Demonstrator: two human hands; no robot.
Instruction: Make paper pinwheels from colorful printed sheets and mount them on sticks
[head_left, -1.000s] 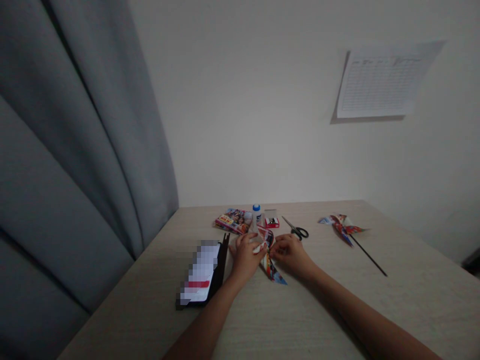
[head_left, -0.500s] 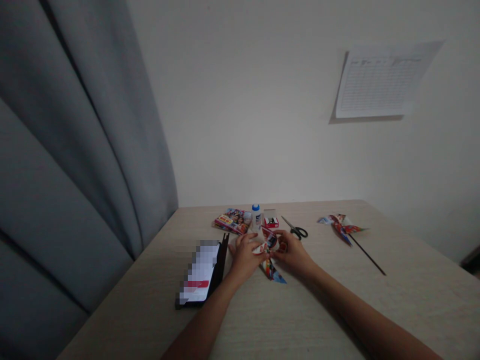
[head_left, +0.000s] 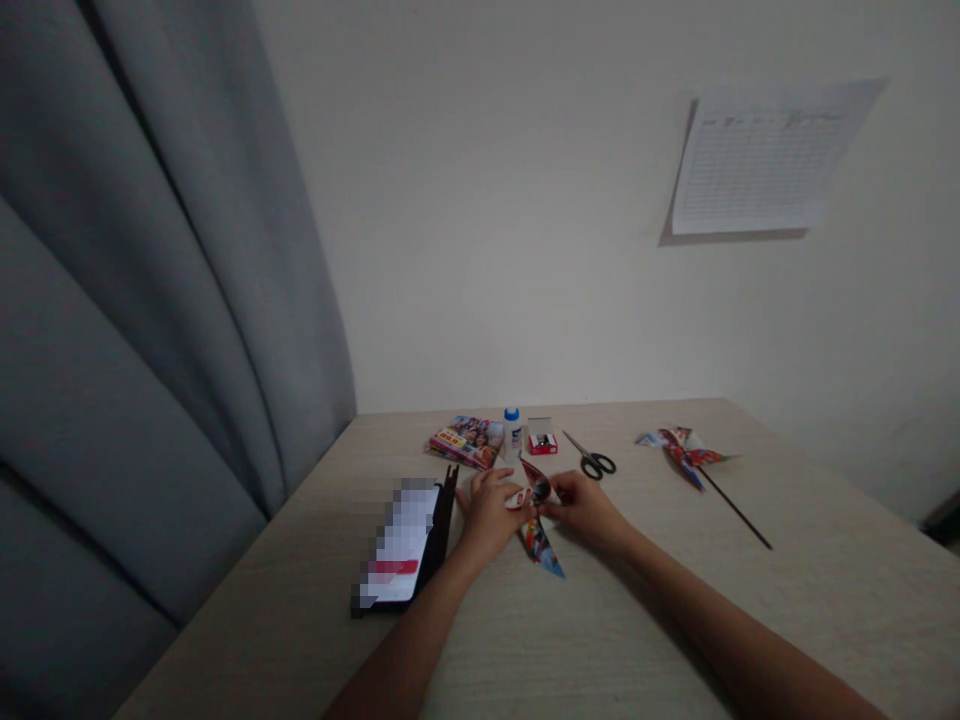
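A pinwheel of colourful printed paper (head_left: 541, 548) is held between my two hands above the middle of the table. My left hand (head_left: 489, 508) is closed on its left side, with thumb and fingers near the folded centre. From the right, my right hand (head_left: 583, 508) pinches the paper's edge close to the centre. One pointed blade sticks up between the hands and another points down towards me. Fingers hide part of the folds and the middle.
Behind my hands are folded printed leaflets (head_left: 466, 440), a glue bottle (head_left: 512, 436) with a blue cap, a small red-and-white box (head_left: 543, 440) and scissors (head_left: 592, 460). Left lies a phone (head_left: 397, 550) beside dark sticks (head_left: 444, 520). Another pinwheel (head_left: 682, 455) on a dark stick (head_left: 739, 510) lies right.
My right hand has pressed the right part of the paper inward, so less of it stands out. The lower blade has swung slightly left and down. My left hand has hardly moved.
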